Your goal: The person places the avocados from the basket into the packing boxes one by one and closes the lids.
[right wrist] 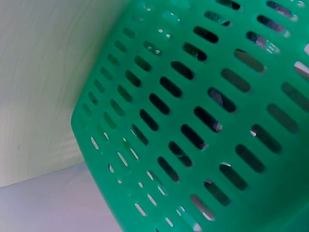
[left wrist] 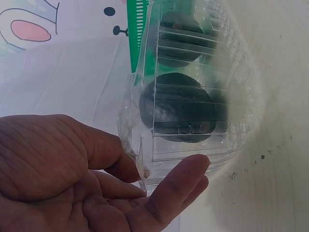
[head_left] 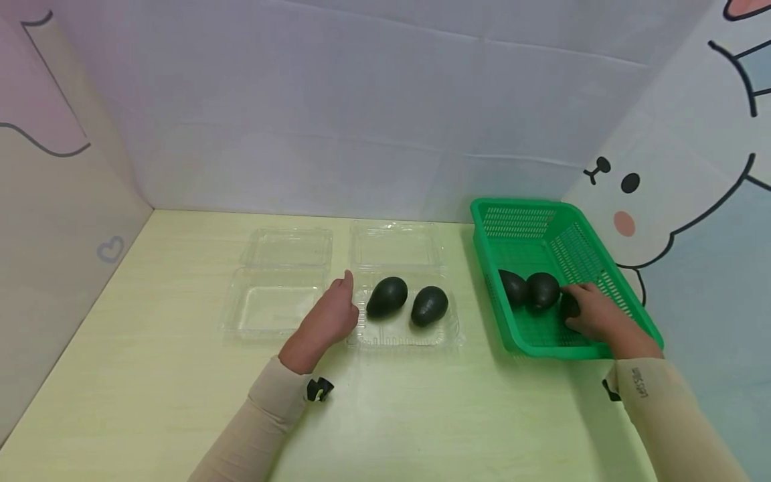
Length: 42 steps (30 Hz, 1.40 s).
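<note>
My left hand (head_left: 331, 314) pinches the left rim of a clear plastic clamshell box (head_left: 400, 338), thumb and fingers on either side of the edge in the left wrist view. Two dark avocados (head_left: 387, 297) lie in that box, side by side; its lid is folded back toward the wall. Over at the right, my right hand (head_left: 593, 311) reaches into a green basket (head_left: 512, 335) and grips a dark avocado (head_left: 569, 308), partly covered by the fingers. Two more avocados (head_left: 543, 291) lie beside it. The right wrist view shows the slotted basket wall (right wrist: 159, 106), which hides the hand.
A second clear clamshell (head_left: 274, 308), its lid open, lies on the pale table (head_left: 150, 348) left of my left hand. Cloth walls with cartoon drawings (head_left: 629, 184) enclose the back and sides. The basket stands close to the right wall.
</note>
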Motion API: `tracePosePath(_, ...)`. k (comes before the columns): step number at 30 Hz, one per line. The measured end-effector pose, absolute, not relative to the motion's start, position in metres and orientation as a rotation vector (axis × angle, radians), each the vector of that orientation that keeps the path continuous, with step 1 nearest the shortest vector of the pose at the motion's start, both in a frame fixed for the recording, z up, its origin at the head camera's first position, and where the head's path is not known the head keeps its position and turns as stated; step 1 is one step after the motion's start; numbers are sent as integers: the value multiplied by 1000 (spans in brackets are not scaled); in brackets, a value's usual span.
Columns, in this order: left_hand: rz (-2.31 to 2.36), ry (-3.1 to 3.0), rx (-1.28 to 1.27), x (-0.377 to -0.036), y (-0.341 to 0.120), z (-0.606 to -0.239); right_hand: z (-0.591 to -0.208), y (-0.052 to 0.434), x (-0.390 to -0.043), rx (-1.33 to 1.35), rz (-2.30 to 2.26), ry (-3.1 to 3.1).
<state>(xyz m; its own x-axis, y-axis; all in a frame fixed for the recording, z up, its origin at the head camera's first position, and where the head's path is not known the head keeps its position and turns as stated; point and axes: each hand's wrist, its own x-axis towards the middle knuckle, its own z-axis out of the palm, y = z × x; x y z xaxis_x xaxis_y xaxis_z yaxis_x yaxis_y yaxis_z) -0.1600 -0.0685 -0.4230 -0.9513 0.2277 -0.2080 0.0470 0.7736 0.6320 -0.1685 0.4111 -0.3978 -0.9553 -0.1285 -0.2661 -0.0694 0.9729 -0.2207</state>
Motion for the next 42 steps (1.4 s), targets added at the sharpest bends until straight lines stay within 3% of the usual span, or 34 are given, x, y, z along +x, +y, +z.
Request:
tracePosePath(21,942,2686,190,-159,-68,-421,-354,402,-184,-203,-323,2885)
tracePosePath(42,977,2680,191,-158,-71,-424,-299,337,-190,-419,-258,2897)
